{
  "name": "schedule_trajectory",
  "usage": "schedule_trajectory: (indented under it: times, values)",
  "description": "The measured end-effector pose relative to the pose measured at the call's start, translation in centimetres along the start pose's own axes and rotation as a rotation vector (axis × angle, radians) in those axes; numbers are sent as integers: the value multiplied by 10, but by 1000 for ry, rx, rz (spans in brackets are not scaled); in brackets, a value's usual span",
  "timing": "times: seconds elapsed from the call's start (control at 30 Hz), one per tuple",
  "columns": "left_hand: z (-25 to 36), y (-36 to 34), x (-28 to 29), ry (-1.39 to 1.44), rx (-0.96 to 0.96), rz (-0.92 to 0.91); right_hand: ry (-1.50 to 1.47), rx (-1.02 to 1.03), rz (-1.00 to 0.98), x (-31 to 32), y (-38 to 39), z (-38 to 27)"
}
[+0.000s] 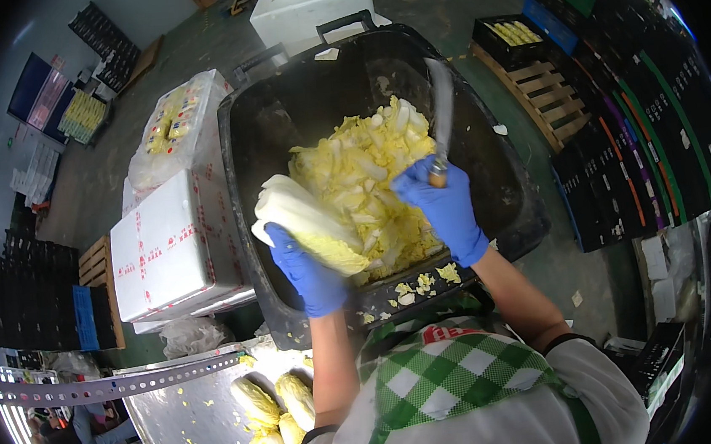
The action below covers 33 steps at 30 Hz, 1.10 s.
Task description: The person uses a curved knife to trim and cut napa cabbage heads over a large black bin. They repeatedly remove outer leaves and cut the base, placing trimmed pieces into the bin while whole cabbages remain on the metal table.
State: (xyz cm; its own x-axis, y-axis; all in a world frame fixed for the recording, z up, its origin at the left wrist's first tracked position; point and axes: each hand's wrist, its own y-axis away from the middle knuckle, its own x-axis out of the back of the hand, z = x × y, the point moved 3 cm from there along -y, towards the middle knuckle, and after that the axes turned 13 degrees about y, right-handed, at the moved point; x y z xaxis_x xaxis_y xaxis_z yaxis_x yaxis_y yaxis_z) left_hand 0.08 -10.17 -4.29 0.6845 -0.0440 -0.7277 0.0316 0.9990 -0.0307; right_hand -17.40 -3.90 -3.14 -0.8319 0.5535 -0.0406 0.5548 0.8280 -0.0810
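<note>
In my blue-gloved left hand (305, 273) lies a napa cabbage (309, 219), its white base pointing up and away, its yellow leaf end toward me. My right hand (443, 206), gloved in blue too, is closed around the wooden handle of a knife (442, 109). The blade points up and away from me, apart from the cabbage. Both hands are over a large black bin (236, 156). Inside it is a heap of yellow and white cabbage leaves and trimmings (372, 170). A few scraps (420, 284) stick to the bin's near rim.
Several whole napa cabbages (295, 401) lie on a metal table (178, 415) at lower left. White foam boxes (159, 248) stand left of the bin, another white box (311, 6) behind it. On the right are a wooden pallet (543, 96) and stacked black crates (621, 165).
</note>
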Motion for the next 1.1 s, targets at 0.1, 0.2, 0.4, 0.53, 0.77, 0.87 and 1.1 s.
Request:
schedule_trajectory:
  times: [0.1,0.2,0.4,0.53,0.77,0.87,1.1]
  values:
    - [-9,6,-5,-106,50,-30,158,67,-320,-10,-1,2]
    - [-13,16,-14,-132,-22,-131,-33,-19,-400,-19,5,6]
    - [-5,16,-23,-43,-32,14,-120,-3,-153,-21,11,9]
    - [0,12,-29,-47,-58,51,-147,-10,-102,-22,19,12]
    - [21,-9,-22,-151,-178,-18,-355,-117,-128,-2,9,2]
    - [36,-40,-15,-225,-245,32,-517,-93,50,20,-12,-5]
    - [-16,0,-29,-463,26,-608,-127,66,-133,1,3,-3]
